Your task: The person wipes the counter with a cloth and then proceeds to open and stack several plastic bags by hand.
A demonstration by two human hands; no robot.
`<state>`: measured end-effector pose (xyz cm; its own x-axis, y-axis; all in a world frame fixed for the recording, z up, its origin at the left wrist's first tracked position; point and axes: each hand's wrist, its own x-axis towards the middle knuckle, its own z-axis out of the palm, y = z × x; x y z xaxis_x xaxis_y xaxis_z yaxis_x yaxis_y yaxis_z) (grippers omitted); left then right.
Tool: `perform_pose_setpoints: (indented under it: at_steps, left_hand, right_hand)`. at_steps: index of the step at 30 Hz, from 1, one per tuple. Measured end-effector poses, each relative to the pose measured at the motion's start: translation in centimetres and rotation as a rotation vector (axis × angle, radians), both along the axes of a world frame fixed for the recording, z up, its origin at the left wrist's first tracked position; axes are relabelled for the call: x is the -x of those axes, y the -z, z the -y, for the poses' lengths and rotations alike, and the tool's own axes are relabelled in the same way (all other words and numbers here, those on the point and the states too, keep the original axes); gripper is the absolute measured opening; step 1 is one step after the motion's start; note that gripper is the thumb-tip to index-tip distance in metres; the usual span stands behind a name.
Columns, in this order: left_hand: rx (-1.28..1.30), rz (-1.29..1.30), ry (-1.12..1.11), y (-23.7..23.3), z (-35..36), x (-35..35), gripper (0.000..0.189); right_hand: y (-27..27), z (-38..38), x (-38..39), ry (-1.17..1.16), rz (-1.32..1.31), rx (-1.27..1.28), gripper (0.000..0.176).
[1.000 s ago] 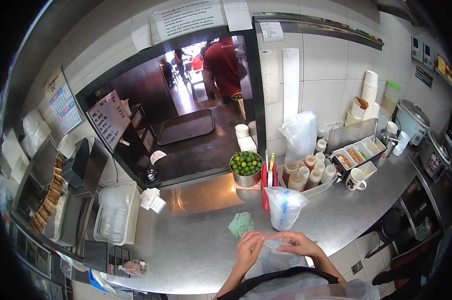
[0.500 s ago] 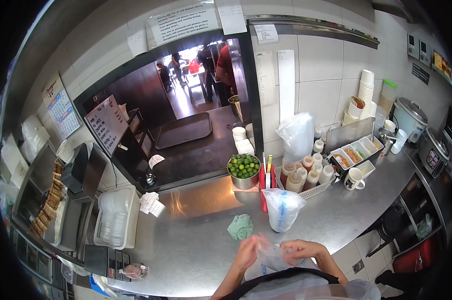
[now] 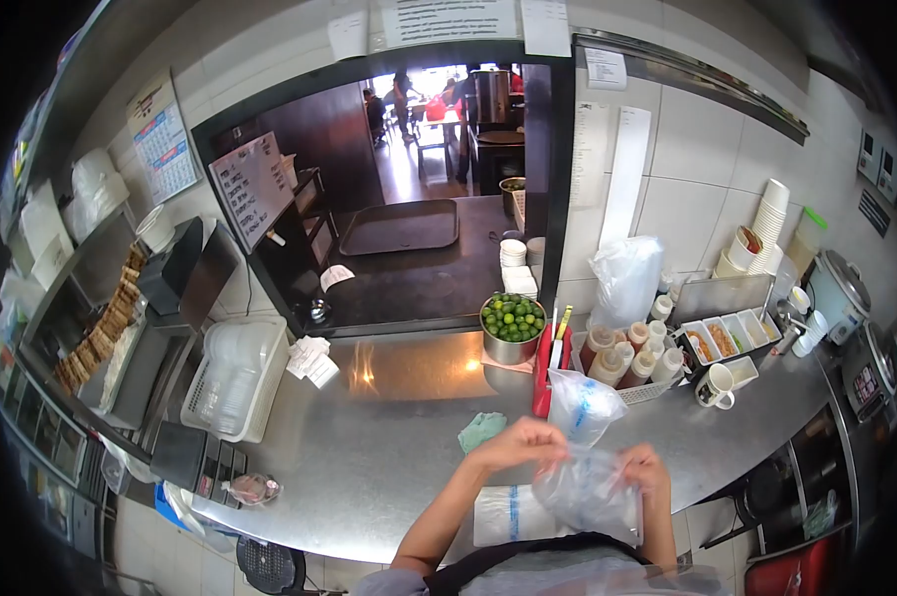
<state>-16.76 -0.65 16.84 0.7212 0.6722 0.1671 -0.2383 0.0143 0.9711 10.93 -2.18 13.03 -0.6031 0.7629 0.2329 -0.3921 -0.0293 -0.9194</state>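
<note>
A clear plastic bag (image 3: 585, 489) stretches between my hands over the front edge of the steel counter. My left hand (image 3: 521, 445) pinches its upper left edge, and my right hand (image 3: 647, 470) grips its right side. Below the bag lies a flat pack of plastic bags (image 3: 503, 515) with a blue printed strip. Just beyond my fingers stands a filled clear bag (image 3: 584, 405) with blue print. A crumpled green cloth (image 3: 481, 431) rests on the counter to the left of it.
A metal pot of green limes (image 3: 513, 323) stands by the pass window, beside a red holder (image 3: 542, 382). To the right are a basket of sauce bottles (image 3: 632, 360), a mug (image 3: 714, 385) and a topping tray (image 3: 729, 338). Plastic containers (image 3: 232, 377) fill a white basket at left.
My hands have risen and moved apart with the bag, which is now more spread out. The pack of bags beneath has come into clearer view. The camera view has shifted left.
</note>
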Motion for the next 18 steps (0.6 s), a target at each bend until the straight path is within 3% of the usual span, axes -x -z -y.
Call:
perform_pose_setpoints:
  at_steps: [3,6,10,13,16,18]
  left_hand:
    - [-0.098,-0.034,-0.097,-1.6,-2.0,-1.3,0.016]
    - [-0.176,-0.056,-0.154,-1.7,-3.8,-1.7,0.014]
    - [-0.105,-0.022,-0.270,-1.8,-4.5,-2.4,0.012]
    - [-0.199,-0.119,-0.580,-2.3,-4.2,-3.5,0.011]
    - [-0.180,-0.044,-0.529,-0.5,-4.9,-3.8,0.009]
    - [-0.114,0.082,-0.375,0.0,-5.3,-3.7,0.009]
  right_hand:
    - [-2.4,-2.0,1.2,0.475,0.001,0.054,0.015]
    - [-3.4,-4.1,3.4,0.703,-0.150,-0.074,0.014]
    - [-3.3,-5.5,3.4,0.656,-0.184,-0.010,0.012]
    - [-0.6,-6.8,3.2,0.746,-0.081,-0.092,0.011]
    - [-0.3,-6.8,3.7,0.823,-0.042,-0.112,0.011]
    - [-1.2,-6.1,4.0,0.825,-0.057,-0.096,0.011]
